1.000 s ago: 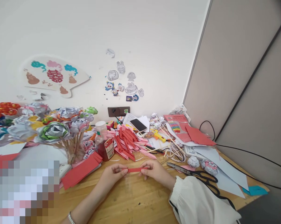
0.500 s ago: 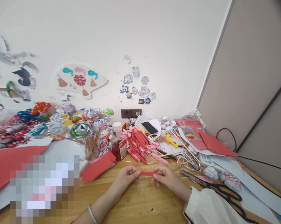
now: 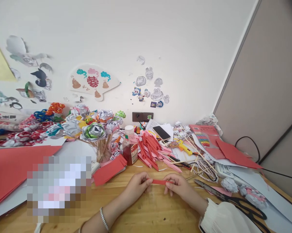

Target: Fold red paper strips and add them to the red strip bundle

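Note:
A narrow folded strip of red paper (image 3: 159, 182) is stretched level between my two hands, just above the wooden table. My left hand (image 3: 139, 184) pinches its left end between thumb and fingers. The right end is pinched by my right hand (image 3: 176, 186) in the same way. Beyond the hands lies a heap of folded red and pink paper strips (image 3: 148, 147). A stack of flat red paper pieces (image 3: 110, 170) rests to the left of my left hand. Black-handled scissors (image 3: 233, 199) lie to the right, near my right sleeve.
Paper flowers on sticks (image 3: 94, 131) stand at back left, beside a jar of reddish liquid (image 3: 130, 149). A phone (image 3: 162, 132), a yellow glue gun (image 3: 185, 148) and bead strings (image 3: 205, 170) lie behind my right hand. Large red sheets (image 3: 15, 171) cover the left side.
The whole view has shifted, so everything sits a little further right in it. Both hands keep the red strip pinched at its ends, with hardly any movement over the table.

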Demonstrator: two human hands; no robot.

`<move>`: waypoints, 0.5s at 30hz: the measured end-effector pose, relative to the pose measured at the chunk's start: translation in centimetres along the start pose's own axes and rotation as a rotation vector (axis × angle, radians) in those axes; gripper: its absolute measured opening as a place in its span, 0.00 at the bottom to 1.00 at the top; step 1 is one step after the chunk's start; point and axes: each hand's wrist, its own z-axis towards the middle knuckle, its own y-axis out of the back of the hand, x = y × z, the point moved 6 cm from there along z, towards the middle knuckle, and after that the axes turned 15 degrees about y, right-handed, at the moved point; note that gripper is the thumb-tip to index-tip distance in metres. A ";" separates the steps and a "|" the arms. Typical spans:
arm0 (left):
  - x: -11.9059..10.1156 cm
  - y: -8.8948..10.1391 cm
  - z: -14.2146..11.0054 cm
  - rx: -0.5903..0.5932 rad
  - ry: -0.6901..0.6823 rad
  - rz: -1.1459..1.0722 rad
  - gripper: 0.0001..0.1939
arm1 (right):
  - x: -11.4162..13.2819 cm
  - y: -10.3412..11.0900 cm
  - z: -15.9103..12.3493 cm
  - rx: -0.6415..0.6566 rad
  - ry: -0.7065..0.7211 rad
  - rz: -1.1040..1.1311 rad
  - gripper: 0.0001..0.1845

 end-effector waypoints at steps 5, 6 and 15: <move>0.3 0.1 0.1 -0.106 -0.046 0.180 0.14 | 0.0 -0.1 0.0 0.011 -0.018 -0.002 0.19; 0.3 0.2 0.1 -0.127 -0.060 0.214 0.13 | 0.0 -0.1 0.0 0.010 -0.026 -0.008 0.19; -0.3 0.1 -0.4 -0.132 -0.107 0.271 0.13 | 0.3 -0.1 -0.1 0.008 -0.061 -0.050 0.23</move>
